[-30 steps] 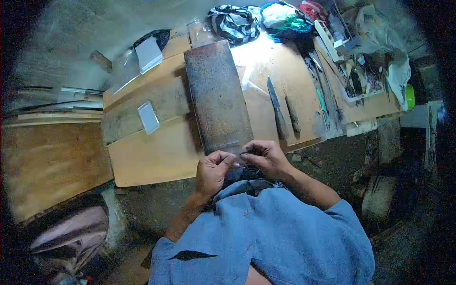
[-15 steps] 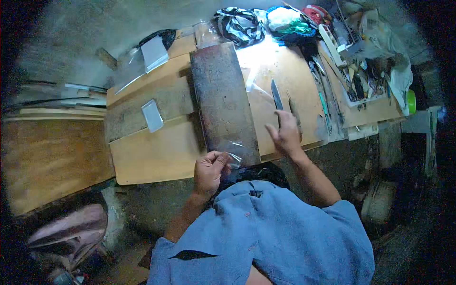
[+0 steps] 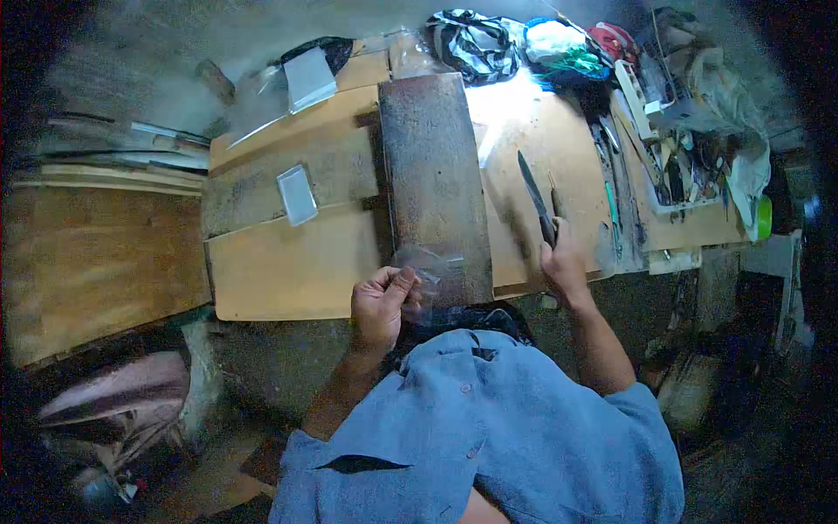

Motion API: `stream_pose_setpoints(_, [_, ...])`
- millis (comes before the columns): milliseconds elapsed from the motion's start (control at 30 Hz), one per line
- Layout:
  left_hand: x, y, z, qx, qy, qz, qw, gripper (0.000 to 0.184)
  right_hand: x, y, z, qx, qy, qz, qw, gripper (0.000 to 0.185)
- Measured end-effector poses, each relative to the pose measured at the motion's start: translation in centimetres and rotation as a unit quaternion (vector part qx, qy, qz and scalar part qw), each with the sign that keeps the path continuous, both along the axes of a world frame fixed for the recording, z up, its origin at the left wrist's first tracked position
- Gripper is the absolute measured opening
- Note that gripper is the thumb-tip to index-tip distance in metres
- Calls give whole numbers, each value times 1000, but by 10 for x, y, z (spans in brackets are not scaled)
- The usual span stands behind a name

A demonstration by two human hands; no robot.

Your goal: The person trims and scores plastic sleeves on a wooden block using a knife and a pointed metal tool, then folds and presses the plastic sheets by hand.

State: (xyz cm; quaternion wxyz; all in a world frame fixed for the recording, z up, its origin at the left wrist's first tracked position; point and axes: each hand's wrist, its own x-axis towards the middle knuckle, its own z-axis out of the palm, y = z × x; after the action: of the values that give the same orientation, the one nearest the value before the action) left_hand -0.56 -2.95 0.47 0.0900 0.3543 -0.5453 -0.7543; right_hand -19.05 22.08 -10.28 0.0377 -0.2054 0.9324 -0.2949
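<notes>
My right hand [image 3: 566, 260] is closed around the dark handle of a knife [image 3: 532, 187], whose blade points away from me, above the right part of the table. Just right of the blade lies a thin tool [image 3: 557, 197] with a slim tip. My left hand [image 3: 381, 304] pinches a piece of clear plastic film [image 3: 429, 265] between thumb and fingers. That film hangs over the near end of a thick, dark-stained wooden board [image 3: 435, 166]. Its exact shape is hard to make out.
On the tabletop [image 3: 288, 279] left of the board lies a small pack of clear sheets [image 3: 298, 194]. A larger white stack [image 3: 310, 80] sits farther back. Striped cloth [image 3: 474, 45] and bundled bags are at the rear. A tray of tools [image 3: 690, 179] and a power strip [image 3: 634, 98] stand right.
My right hand has taken hold of the knife, which was lying on the table, and its blade has shifted slightly. My left hand still pinches the film near the board's end.
</notes>
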Motion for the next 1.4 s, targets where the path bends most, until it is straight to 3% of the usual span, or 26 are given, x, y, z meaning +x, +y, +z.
stream_pose_setpoints(67, [0,-4,-2,-16,-3,6,1000,24,4,5,41,-88,-80,67,991,37])
stream_pose_setpoints(100, [0,-7,-4,-11,0,14,1000,25,7,8,59,-87,-81,69,990,37])
stream_pose_setpoints(167, [2,-13,-9,-7,3,23,1000,27,14,13,91,-161,-199,181,950,40])
stream_pose_setpoints(267, [3,-20,-12,24,10,-2,1000,25,24,11,134,-137,-214,261,931,41])
stream_pose_setpoints(333, [1,-18,-15,37,23,42,998,25,26,10,145,-102,-234,269,929,48])
stream_pose_setpoints(367, [1,-19,-15,37,24,42,998,25,28,10,148,-66,-254,277,924,54])
stream_pose_setpoints(867, [9,-21,-15,43,39,33,998,22,31,3,138,-48,-239,274,930,49])
stream_pose_setpoints(1133, [7,-14,-6,63,7,-57,996,22,29,-11,140,-52,-249,283,925,48])
stream_pose_setpoints(1300, [8,-14,-8,82,22,-23,996,23,27,-8,137,-110,-236,285,923,45])
stream_pose_setpoints(1400, [11,-19,-9,97,4,-5,995,24,20,2,138,-83,-256,273,923,47])
